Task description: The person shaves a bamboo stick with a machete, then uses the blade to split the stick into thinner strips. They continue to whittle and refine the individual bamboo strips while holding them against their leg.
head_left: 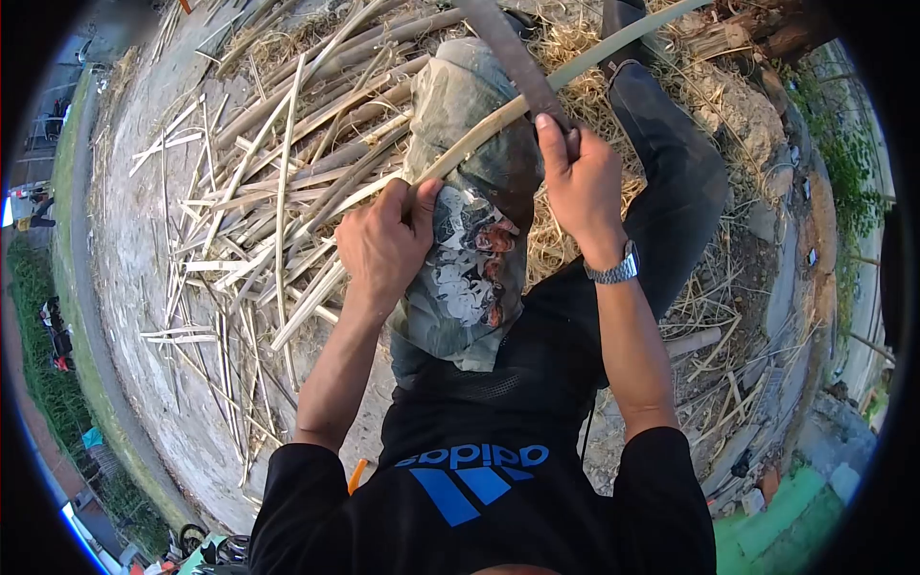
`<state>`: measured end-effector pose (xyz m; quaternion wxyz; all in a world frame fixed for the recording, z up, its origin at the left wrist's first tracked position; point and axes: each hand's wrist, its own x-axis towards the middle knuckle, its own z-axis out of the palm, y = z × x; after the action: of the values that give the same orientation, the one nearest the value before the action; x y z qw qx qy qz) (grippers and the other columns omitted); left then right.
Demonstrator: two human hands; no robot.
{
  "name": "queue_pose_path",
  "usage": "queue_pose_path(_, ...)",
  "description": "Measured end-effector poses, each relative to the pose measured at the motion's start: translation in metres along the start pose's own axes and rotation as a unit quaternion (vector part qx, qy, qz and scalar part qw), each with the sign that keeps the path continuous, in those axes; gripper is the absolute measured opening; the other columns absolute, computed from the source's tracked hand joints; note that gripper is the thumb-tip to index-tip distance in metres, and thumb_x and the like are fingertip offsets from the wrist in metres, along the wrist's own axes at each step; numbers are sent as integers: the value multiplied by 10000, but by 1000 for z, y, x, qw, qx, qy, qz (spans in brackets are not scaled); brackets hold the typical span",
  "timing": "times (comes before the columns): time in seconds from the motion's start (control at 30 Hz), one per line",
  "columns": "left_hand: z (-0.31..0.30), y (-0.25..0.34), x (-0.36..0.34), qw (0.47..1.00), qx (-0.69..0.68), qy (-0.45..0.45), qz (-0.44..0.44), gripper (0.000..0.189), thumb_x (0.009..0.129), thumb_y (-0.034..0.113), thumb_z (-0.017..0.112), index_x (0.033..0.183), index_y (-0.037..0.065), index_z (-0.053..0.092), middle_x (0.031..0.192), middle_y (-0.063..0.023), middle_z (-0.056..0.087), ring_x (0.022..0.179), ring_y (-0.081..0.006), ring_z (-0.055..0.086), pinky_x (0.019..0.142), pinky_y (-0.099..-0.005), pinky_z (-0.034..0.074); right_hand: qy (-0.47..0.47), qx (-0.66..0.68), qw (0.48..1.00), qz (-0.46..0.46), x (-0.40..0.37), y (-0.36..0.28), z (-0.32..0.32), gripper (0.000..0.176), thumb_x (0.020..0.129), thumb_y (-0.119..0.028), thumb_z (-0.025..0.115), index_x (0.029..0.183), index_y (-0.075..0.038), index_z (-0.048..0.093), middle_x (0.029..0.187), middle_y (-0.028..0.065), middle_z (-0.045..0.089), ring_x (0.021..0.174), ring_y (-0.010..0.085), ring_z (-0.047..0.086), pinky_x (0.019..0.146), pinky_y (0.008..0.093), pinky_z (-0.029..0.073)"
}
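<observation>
Leftmost, we have sticks (287, 192) strewn over the ground, and beside them our left hand (383, 240) pinches a pale strip (479, 132) between thumb and fingers, the strip slanting up and rightward above the cloth (446, 91) draped over one leg. Farther right, we hold a dark knife (511, 53) in our right hand (586, 187), fingers closed round its handle and blade crossing the strip, with a watch (613, 265) on that wrist and shavings (565, 216) just behind.
</observation>
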<state>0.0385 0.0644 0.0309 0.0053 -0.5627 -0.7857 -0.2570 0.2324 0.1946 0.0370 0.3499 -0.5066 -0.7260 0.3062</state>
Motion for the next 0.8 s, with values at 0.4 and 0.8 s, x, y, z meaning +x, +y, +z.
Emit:
queue_pose_path(0.4, -4, 10, 0, 1000, 11, 8, -15, 500, 992, 455, 682, 692, 80, 542, 518, -109, 570, 467, -372, 578, 474, -451, 423, 8, 29, 1000, 9, 1, 13, 12, 507, 1005, -394, 687, 710, 8, 596, 521, 132, 537, 445, 314, 549, 482, 436, 414)
queue_pose_path(0.8, 0, 16, 5, 999, -7, 2, -48, 524, 981, 461, 696, 679, 63, 535, 514, -117, 560, 464, -387, 567, 483, -456, 420, -54, 51, 997, -8, -26, 2, 16, 534, 1014, -417, 671, 717, 19, 589, 538, 128, 561, 455, 271, 551, 481, 398, 422)
